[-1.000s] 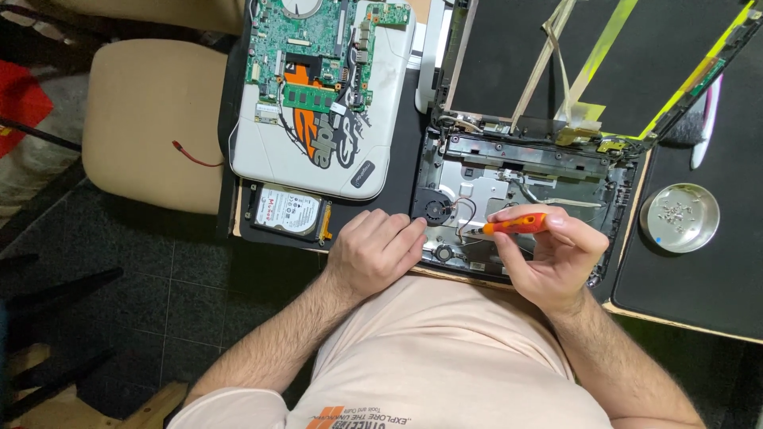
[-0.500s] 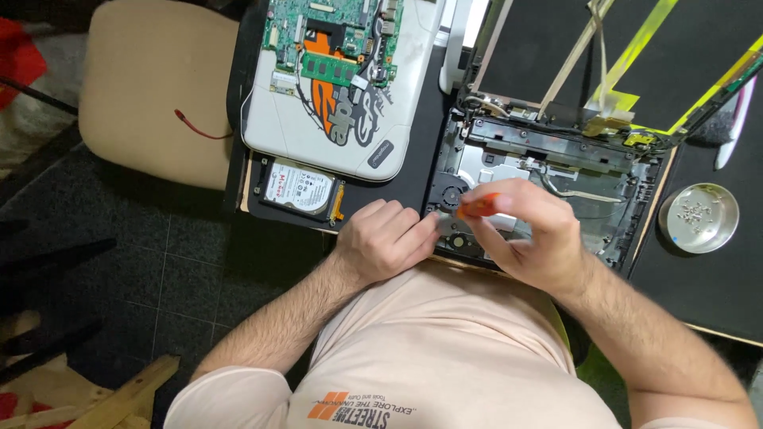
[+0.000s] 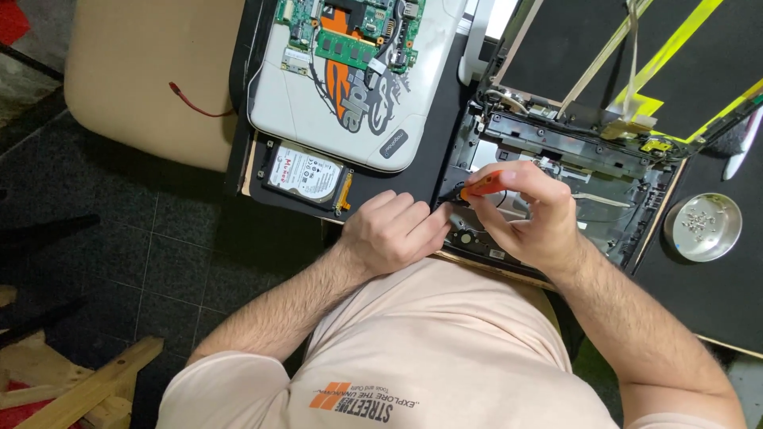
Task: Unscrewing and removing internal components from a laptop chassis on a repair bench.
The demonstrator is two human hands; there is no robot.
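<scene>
Right in front of the person, the left hand (image 3: 393, 234) is curling into a loose fist at the near edge of the opened laptop base (image 3: 556, 187), knuckles pressing down on the black mat (image 3: 397, 179); whether it is pinching anything underneath, I cannot tell. Just beside it, the right hand (image 3: 528, 218) is gripping an orange-handled screwdriver (image 3: 481, 184), fingers wrapping round the handle and the dark tip pointing down and left into the near left corner of the base, close to the left hand's fingers.

To my eye, doing this well is mostly a matter of keeping the tool lined up squarely over whatever the tip is sitting in, leaning lightly on it while turning, and letting the left hand go on bracing the casing so it is not sliding on the mat. The thin cables (image 3: 493, 103) lying in the base, a little beyond the tip, look easy to nick if it slips.

Further off, a hard drive (image 3: 306, 173) is lying on the mat to the left, with a white cover (image 3: 350, 111) carrying a green circuit board (image 3: 350, 32) behind it. Off to the right, a small metal dish (image 3: 703, 228) is holding loose screws, well apart from both hands.
</scene>
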